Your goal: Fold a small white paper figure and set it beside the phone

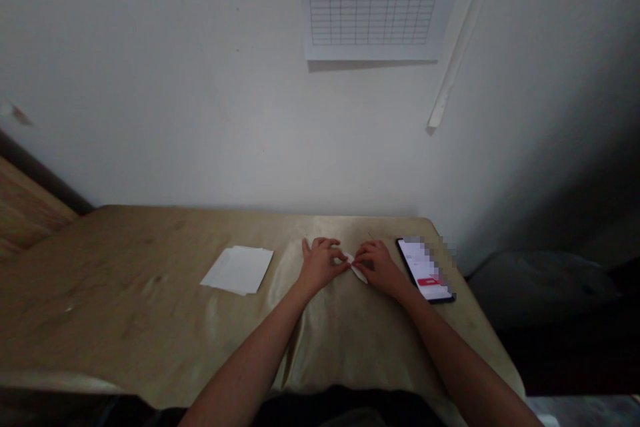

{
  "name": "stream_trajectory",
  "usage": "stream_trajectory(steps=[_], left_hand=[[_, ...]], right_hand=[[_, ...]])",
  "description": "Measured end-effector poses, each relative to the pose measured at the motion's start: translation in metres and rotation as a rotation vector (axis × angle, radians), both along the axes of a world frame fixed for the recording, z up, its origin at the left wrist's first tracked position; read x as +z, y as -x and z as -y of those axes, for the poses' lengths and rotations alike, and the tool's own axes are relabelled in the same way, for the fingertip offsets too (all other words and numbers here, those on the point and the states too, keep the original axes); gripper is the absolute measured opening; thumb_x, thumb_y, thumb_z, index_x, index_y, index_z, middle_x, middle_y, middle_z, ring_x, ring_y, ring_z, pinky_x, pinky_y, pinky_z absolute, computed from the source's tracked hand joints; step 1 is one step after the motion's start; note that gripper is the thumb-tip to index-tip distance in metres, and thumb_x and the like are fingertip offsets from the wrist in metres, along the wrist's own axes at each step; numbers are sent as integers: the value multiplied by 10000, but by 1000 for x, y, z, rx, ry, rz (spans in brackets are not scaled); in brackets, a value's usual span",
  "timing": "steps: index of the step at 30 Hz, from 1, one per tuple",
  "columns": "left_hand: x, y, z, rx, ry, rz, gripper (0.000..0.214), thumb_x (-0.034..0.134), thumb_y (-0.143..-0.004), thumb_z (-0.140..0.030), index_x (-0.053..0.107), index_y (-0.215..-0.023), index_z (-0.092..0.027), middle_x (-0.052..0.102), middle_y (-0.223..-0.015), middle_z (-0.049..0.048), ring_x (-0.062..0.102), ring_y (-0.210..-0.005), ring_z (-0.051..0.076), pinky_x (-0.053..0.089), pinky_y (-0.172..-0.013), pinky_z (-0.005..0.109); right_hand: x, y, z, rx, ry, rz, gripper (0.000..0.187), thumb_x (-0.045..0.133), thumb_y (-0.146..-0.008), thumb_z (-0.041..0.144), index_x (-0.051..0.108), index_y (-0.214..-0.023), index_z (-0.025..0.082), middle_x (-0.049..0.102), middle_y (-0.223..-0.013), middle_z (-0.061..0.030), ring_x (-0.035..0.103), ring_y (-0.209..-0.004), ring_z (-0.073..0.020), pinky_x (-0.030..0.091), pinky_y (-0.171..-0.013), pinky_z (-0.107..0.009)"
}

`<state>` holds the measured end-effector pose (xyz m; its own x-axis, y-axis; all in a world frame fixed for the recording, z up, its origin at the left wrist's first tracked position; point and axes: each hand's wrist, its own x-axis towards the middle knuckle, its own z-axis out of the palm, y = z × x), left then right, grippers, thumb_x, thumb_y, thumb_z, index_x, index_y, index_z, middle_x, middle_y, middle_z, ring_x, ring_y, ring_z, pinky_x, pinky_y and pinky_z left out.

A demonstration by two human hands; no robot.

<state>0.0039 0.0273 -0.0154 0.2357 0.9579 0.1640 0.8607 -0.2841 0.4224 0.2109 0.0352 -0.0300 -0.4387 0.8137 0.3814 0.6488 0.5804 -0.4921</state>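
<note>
Between my hands is a small folded piece of white paper (359, 273), narrow and tilted, close above or on the tabletop. My left hand (323, 261) pinches its left edge with thumb and forefinger, the other fingers raised. From the other side my right hand (376, 268) grips the paper, its fingers curled and partly covering it. The fingertips of both hands nearly meet at the paper. To the left of my hands lies a stack of square white paper sheets (239, 270), its edges slightly uneven.
A phone (425, 273) with a lit screen lies right of my right hand, partly pixelated. A shiny gold-brown cloth (150, 320) covers the table, which stands against a white wall (200, 80). A printed grid sheet (370, 0) and a cable cover (460, 47) are on the wall.
</note>
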Motion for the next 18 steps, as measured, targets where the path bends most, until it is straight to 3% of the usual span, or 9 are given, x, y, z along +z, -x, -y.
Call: stream_trajectory(steps=[10,18], left_hand=[[-2,5,-1,-43,-5,-4,193,718,-843,-481,759,-1012,-398,622,-1348,-6,437,-1312,291,84,-1147,710],[-4,6,-3,-66,-19,6,278,757,-816,-445,730,-1090,-400,614,-1347,5,440,-1313,296,95,-1142,704]], right_hand=[[-2,-4,-4,50,67,-16,272,604,-851,117,787,-916,307,735,-1006,-24,542,-1126,-231,339,-1054,-453],[-2,-3,-4,-6,65,10,181,690,-829,166,788,-884,309,747,-1018,-12,533,-1144,-245,347,-1042,-456]])
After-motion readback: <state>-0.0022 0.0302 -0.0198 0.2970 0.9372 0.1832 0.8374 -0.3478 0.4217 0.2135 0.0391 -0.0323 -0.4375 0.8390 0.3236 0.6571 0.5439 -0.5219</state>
